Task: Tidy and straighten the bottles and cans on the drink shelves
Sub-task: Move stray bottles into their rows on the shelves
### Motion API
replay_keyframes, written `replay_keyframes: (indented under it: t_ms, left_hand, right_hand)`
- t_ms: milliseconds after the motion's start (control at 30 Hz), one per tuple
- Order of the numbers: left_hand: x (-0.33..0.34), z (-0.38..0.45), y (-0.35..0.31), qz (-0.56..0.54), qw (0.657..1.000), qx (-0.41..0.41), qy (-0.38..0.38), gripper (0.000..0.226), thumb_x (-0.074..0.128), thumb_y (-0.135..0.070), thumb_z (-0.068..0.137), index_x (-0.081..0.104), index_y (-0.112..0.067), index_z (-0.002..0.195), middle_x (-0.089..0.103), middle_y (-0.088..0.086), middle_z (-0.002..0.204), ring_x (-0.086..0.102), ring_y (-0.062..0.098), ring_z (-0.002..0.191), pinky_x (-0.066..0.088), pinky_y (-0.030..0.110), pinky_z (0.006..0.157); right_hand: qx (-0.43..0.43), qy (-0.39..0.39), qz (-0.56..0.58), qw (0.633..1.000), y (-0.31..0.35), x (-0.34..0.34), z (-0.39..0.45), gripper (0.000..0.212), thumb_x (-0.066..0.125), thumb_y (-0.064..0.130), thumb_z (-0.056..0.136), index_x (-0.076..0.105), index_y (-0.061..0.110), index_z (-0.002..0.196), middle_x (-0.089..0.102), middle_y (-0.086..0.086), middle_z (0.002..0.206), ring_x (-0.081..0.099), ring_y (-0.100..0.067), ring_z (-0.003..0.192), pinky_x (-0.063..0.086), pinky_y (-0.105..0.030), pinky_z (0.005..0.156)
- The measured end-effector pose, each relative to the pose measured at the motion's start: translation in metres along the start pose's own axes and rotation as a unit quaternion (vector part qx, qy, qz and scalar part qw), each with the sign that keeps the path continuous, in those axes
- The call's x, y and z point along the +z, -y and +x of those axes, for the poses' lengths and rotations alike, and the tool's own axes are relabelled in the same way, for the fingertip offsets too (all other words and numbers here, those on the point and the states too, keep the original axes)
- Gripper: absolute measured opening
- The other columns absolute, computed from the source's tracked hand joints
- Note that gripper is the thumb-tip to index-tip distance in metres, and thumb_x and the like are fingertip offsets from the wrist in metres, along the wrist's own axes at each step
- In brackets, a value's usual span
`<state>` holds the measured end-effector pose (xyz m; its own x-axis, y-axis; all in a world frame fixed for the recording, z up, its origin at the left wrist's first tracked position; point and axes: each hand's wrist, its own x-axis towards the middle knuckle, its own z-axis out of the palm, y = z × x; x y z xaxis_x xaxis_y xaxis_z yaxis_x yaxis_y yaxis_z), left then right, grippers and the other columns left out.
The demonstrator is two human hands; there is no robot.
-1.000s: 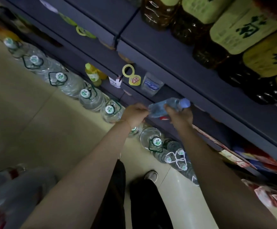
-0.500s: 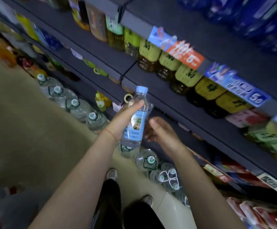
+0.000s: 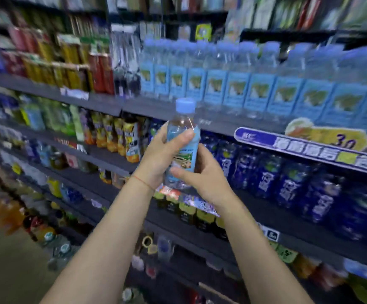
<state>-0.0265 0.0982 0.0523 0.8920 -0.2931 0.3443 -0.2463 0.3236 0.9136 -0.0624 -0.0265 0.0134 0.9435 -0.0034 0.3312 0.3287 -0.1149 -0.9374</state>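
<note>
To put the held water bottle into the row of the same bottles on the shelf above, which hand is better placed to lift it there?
Probably the left hand. It grips the water bottle high on the body, thumb across the front, below the matching row. The right hand only holds the lower part.

A blue promotional banner [image 3: 309, 148] and white price tags [image 3: 77, 94] line the shelf edges
</note>
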Motion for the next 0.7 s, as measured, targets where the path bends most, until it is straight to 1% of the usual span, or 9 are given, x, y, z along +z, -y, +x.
replay_keyframes:
  t_ms: [133, 233, 300, 367, 433, 500, 567, 633, 700]
  left_hand:
    - [0.040, 0.012, -0.048, 0.039, 0.995, 0.083, 0.047, 0.028, 0.071, -0.030, 0.072, 0.064, -0.026, 0.099, 0.075, -0.013, 0.088, 0.070, 0.005, 0.085, 0.056, 0.024, 0.078]
    - [0.050, 0.023, -0.059, 0.088, 0.988, 0.104, 0.070, 0.039, 0.084, -0.023, 0.073, 0.065, -0.024, 0.106, 0.075, -0.008, 0.103, 0.069, 0.011, 0.101, 0.054, 0.025, 0.085]
    - [0.050, 0.031, -0.058, 0.115, 0.985, 0.098, 0.079, 0.051, 0.082, -0.024, 0.072, 0.063, -0.020, 0.119, 0.071, 0.001, 0.117, 0.066, 0.018, 0.111, 0.053, 0.035, 0.096]
    - [0.050, 0.037, -0.057, 0.117, 0.987, 0.087, 0.074, 0.055, 0.081, -0.022, 0.076, 0.060, -0.020, 0.126, 0.070, 0.000, 0.122, 0.065, 0.016, 0.114, 0.051, 0.038, 0.100]
    - [0.050, 0.044, -0.057, 0.125, 0.986, 0.092, 0.060, 0.050, 0.081, -0.020, 0.078, 0.062, -0.023, 0.124, 0.071, -0.004, 0.119, 0.066, 0.012, 0.111, 0.051, 0.035, 0.098]
    - [0.047, 0.049, -0.059, 0.133, 0.985, 0.101, 0.052, 0.043, 0.079, -0.017, 0.081, 0.064, -0.024, 0.121, 0.072, -0.006, 0.115, 0.067, 0.010, 0.106, 0.052, 0.032, 0.094]
    - [0.040, 0.059, -0.058, 0.144, 0.983, 0.106, 0.048, 0.039, 0.078, -0.018, 0.082, 0.064, -0.027, 0.118, 0.072, -0.006, 0.114, 0.067, 0.010, 0.107, 0.052, 0.036, 0.096]
    - [0.030, 0.071, -0.059, 0.154, 0.981, 0.110, 0.045, 0.039, 0.078, -0.022, 0.082, 0.064, -0.028, 0.118, 0.071, -0.007, 0.116, 0.065, 0.009, 0.108, 0.051, 0.040, 0.100]
    - [0.020, 0.087, -0.061, 0.162, 0.980, 0.109, 0.041, 0.042, 0.078, -0.025, 0.082, 0.063, -0.026, 0.121, 0.070, -0.009, 0.117, 0.065, 0.008, 0.109, 0.050, 0.042, 0.102]
  right_hand:
    - [-0.073, -0.069, -0.074, 0.992, 0.056, -0.028, 0.009, 0.057, 0.084, 0.046, 0.065, 0.058, 0.030, 0.113, 0.069, 0.007, 0.109, 0.066, -0.015, 0.104, 0.053, -0.048, 0.091]
    - [-0.105, -0.114, -0.094, 0.984, 0.081, -0.043, 0.018, 0.059, 0.078, 0.051, 0.061, 0.058, 0.028, 0.111, 0.070, 0.008, 0.105, 0.066, -0.012, 0.099, 0.055, -0.041, 0.086]
    - [-0.105, -0.127, -0.107, 0.981, 0.091, -0.050, 0.024, 0.063, 0.069, 0.050, 0.056, 0.057, 0.027, 0.113, 0.070, 0.008, 0.102, 0.067, -0.009, 0.094, 0.055, -0.034, 0.080]
    - [-0.107, -0.130, -0.135, 0.976, 0.099, -0.056, 0.030, 0.064, 0.068, 0.046, 0.057, 0.057, 0.025, 0.117, 0.070, 0.008, 0.101, 0.067, -0.009, 0.092, 0.056, -0.034, 0.081]
    - [-0.107, -0.126, -0.173, 0.971, 0.103, -0.059, 0.037, 0.056, 0.074, 0.035, 0.068, 0.056, 0.025, 0.120, 0.069, 0.007, 0.103, 0.066, -0.009, 0.093, 0.055, -0.034, 0.081]
    - [-0.109, -0.124, -0.206, 0.964, 0.104, -0.059, 0.045, 0.048, 0.076, 0.027, 0.078, 0.057, 0.026, 0.121, 0.062, 0.005, 0.111, 0.060, -0.009, 0.096, 0.048, -0.023, 0.074]
    - [-0.116, -0.144, -0.254, 0.950, 0.103, -0.057, 0.058, 0.041, 0.075, 0.028, 0.081, 0.057, 0.026, 0.117, 0.052, 0.002, 0.112, 0.051, -0.011, 0.094, 0.038, -0.016, 0.067]
    - [-0.131, -0.159, -0.280, 0.938, 0.101, -0.050, 0.074, 0.035, 0.075, 0.031, 0.079, 0.059, 0.026, 0.111, 0.056, 0.001, 0.107, 0.052, -0.014, 0.091, 0.043, -0.025, 0.068]
    - [-0.131, -0.170, -0.294, 0.932, 0.101, -0.041, 0.090, 0.042, 0.074, 0.033, 0.078, 0.059, 0.025, 0.117, 0.062, 0.002, 0.108, 0.057, -0.015, 0.094, 0.053, -0.037, 0.077]
